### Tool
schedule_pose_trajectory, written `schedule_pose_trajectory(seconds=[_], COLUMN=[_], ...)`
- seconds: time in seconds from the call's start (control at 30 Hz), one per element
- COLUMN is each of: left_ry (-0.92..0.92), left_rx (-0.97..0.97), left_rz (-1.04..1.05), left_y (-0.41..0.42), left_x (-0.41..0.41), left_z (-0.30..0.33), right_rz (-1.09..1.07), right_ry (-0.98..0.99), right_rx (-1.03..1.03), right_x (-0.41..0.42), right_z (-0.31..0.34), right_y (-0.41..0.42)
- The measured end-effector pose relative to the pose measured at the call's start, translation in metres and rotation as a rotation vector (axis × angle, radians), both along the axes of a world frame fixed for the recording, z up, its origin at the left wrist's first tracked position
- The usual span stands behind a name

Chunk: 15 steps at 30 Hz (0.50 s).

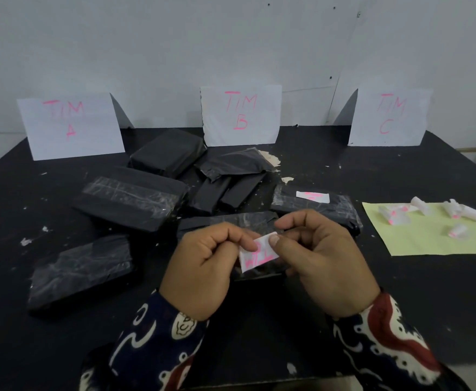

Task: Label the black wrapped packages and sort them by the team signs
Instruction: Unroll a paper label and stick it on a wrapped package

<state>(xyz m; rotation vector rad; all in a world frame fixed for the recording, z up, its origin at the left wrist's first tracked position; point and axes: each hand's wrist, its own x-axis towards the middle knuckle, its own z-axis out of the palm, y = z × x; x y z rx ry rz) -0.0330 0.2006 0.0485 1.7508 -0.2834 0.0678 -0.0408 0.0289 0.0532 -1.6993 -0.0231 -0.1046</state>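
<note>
Head view: I'm seeing both hands, left [203, 266] and right [321, 263], pinching a label [256, 253] between them (pink writing) above a package [228, 222].

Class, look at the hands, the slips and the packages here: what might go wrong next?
1. Both hands, left hand and right hand, pinch one small label; it may crease or tear.
2. The black packages lie jumbled and look alike, so one already labelled package could be confused or missorted.

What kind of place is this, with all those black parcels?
Probably a makeshift sorting station, not a proper depot: a black table against a bare wall, three handwritten signs like TIM B, loose black packages, and small labels on a green sheet.
</note>
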Motion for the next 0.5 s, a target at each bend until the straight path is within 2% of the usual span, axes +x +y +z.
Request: schedule_pose_trajectory(seconds=[0.2,0.33,0.5], left_ry=[0.050,0.023,-0.032], left_rx=[-0.023,-0.011,-0.133], left_rz=[-0.064,0.049,0.204], left_y=[0.002,0.003,0.003], left_x=[0.001,0.002,0.006], left_z=[-0.002,-0.008,-0.009], right_rz=[0.016,0.005,0.048], right_ry=[0.013,0.022,-0.025], right_rx=[0.017,0.008,-0.277], right_x=[0.002,-0.001,-0.007], right_z=[0.000,-0.004,-0.009], right_y=[0.005,0.008,0.010])
